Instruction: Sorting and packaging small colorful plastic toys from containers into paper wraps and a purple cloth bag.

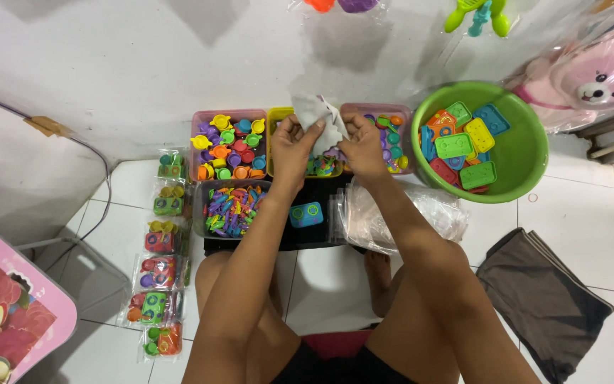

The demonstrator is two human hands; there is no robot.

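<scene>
Bare knees frame the tiled floor point(577, 213). Left hand point(291, 146) and right hand point(362, 146) both pinch a clear plastic bag point(314, 114) above the toy-filled trays point(229, 146). Advisable: spread the mouth fully, thumbs inside.

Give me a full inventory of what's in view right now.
clear plastic bag: one, held up in both hands
small bins: four, pink, yellow and grey, full of mixed-colour toy pieces
blue toy stove: one, on the black surface
green basin: one, right, holding coloured toy stoves
stack of empty bags: clear, centre
packed toy bags: six, row on left floor
dark cloth: one, right floor
left hand; right hand: gripping the bag
</scene>
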